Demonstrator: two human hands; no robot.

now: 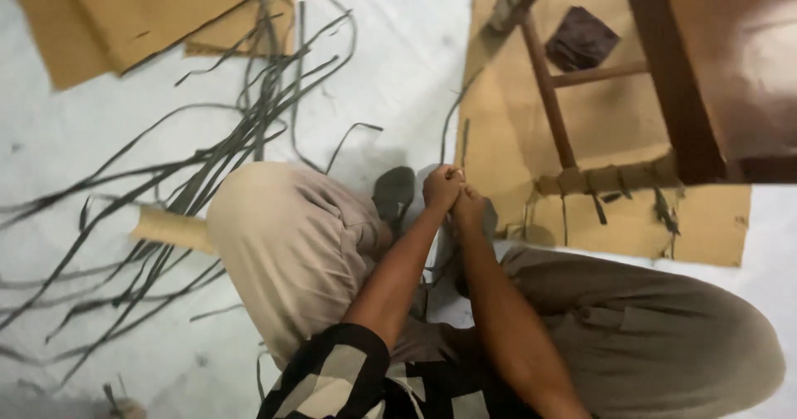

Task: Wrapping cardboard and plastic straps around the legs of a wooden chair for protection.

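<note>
One head-worn camera is looking steeply down from just above the seated person; it is facing the floor (398,62) ahead, sitting close over the knees at bottom centre; no second view is sharing the scene.

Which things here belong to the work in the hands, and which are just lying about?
In hand:
- left hand and right hand, pressed together in a closed grip, apparently on a thin dark strip, mostly hidden
- bundle of long dark flat strips spread over the floor

Lying about:
- brown cardboard sheets
- dark brown wooden furniture frame
- dark crumpled cloth
- black sandal
</note>
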